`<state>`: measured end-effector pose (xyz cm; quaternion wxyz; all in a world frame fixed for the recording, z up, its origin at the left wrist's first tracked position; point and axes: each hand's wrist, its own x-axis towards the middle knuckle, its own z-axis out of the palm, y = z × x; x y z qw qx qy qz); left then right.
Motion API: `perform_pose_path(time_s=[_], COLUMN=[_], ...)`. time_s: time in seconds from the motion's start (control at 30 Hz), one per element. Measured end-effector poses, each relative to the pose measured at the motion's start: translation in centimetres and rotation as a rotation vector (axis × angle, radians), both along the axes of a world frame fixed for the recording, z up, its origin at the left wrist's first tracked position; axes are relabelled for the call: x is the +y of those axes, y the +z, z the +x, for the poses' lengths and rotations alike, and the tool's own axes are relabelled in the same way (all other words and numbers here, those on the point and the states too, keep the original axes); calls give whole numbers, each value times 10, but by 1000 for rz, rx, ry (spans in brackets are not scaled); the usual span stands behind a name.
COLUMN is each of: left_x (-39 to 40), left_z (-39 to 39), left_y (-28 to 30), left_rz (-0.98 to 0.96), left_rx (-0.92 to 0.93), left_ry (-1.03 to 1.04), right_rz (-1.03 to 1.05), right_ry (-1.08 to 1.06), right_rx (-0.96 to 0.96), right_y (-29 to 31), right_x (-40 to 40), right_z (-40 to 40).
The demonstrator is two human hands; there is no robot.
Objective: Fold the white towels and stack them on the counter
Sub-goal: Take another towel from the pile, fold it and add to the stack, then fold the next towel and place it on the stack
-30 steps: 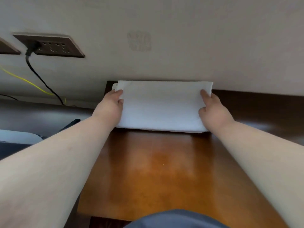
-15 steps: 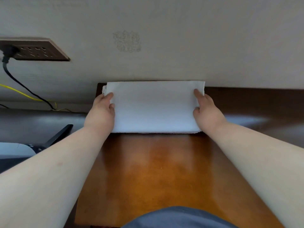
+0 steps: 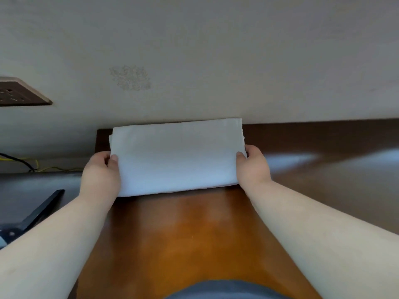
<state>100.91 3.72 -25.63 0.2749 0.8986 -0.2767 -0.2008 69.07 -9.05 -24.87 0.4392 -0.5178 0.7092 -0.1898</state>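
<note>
My left hand (image 3: pixel 101 173) and right hand (image 3: pixel 253 167) pinch folded towel (image 3: pixel 177 156) ends; uneven release risks layers splaying, skewing against wall (image 3: pixel 216 61).

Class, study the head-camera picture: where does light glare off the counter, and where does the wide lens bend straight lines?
Head view: pale glare streaks the dark counter right of the folded white towel; the wall's bottom edge bows, forearms balloon near the frame's bottom corners; the wall socket looks skewed.

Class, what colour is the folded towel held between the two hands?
Plain white, no pattern, seen in the head view: the folded towel.
</note>
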Motion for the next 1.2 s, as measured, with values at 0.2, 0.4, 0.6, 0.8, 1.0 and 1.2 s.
perform_pose_path(time_s=[0.2, 0.4, 0.6, 0.8, 1.0, 1.2], left_x=[-8, -32, -23, -26, -16, -55], left_z=[-6, -48, -31, -32, -64, -181], left_y=[15, 21, -19, -14, 19, 95], left_rz=[13, -42, 396, 422, 406, 219], left_rx=[-29, -546, -459, -423, -488, -401], left_ry=[63, -688, -610, -611, -603, -811], right_rz=[-38, -465, -259, -192, -156, -228], right_ry=[32, 758, 905, 682, 610, 570], right_rx=[142, 430, 689, 586, 511, 603], right_y=[14, 23, -14, -10, 17, 88], right_x=[-4, 8, -3, -2, 6, -5], right_z=[2, 59, 53, 30, -25, -117])
